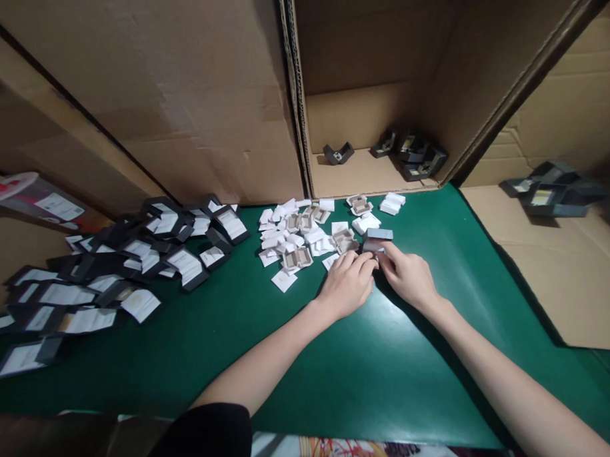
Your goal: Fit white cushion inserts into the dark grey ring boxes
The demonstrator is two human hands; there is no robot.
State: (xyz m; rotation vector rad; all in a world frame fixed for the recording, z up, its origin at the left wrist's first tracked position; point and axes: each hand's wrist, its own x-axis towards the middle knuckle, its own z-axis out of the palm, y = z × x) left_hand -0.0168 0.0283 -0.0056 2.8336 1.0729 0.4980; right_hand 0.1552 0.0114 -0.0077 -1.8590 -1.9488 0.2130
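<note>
Seated worker at a green tabletop (340,374), viewed from above. The left hand (347,283) and right hand (407,275) are meeting just in front of a scatter of white and beige inserts (290,242). Between them they are pinching a small dark box piece (375,257). The left fingers (360,261) are curling over it from one side and the right fingers (388,252) are closing on it from the other. Both sets are drawn nearly together, and most of the piece is hidden under them, so its exact shape cannot be told.

A grey box (380,234) is lying just beyond the fingertips, apart from them. A heap of black lids (150,254) is spreading over the left of the tabletop. More dark boxes (412,155) are sitting inside an open cardboard carton (373,179) behind.

Handling, as a judgement: the piece is probably very light and made of stiff card. It would be easy to dent at the corners and liable to skid on the smooth green surface. A fingertip pinch on two opposite side walls, close to the corners where the card is stiffest, appears the soundest hold. Light pressure should be enough.
</note>
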